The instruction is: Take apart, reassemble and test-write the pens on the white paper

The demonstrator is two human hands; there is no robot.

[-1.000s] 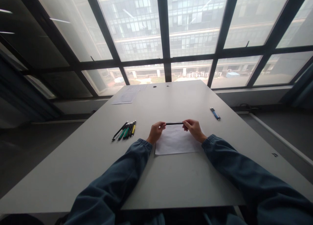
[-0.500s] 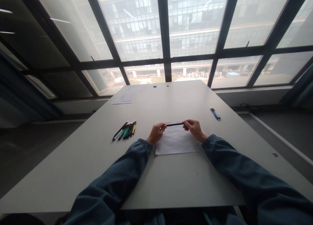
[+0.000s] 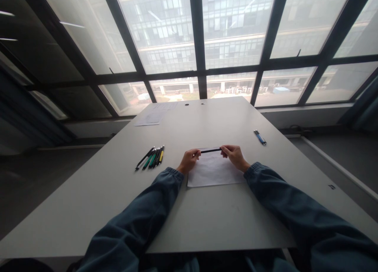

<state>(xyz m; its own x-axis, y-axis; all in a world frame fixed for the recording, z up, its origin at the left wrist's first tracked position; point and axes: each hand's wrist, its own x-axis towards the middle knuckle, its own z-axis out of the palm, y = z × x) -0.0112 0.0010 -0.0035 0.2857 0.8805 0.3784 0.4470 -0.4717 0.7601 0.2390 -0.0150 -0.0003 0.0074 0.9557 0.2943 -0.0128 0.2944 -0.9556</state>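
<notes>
A thin black pen [image 3: 210,150] is held level between both hands, above the far part of a white sheet of paper [image 3: 215,171]. My left hand [image 3: 189,160] pinches its left end, and my right hand [image 3: 234,155] pinches its right end. The paper lies flat on the white table, with its right edge partly hidden by my right hand and sleeve.
Several black, green and yellow pens [image 3: 151,158] lie together on the left of the table [image 3: 206,126]. Blue pens [image 3: 260,137] rest on the right. Other papers [image 3: 150,117] lie at the far left, and a small dark item [image 3: 332,187] near the right edge.
</notes>
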